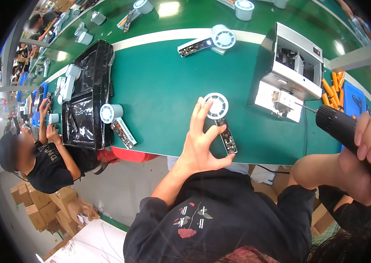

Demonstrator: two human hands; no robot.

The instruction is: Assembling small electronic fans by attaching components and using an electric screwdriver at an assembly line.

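Note:
A light-blue handheld fan (215, 105) lies on the green bench in front of me, its handle open and showing a dark circuit board (227, 136). My left hand (203, 144) grips it, fingertips on the round head and handle, thumb by the handle's lower end. At the right, my right hand (365, 153) is wrapped round a black electric screwdriver (335, 124). Its thin bit reaches the front block of a white and black screw feeder (299, 57). Whether a screw sits on the bit is too small to tell.
Another opened fan (224, 37) lies at the far side; one more (111, 113) rests beside a black-lined tray (91, 101) at the left. Orange handle parts (334, 90) and a blue bin (354, 98) stand right of the feeder. A co-worker (40, 153) sits at the left.

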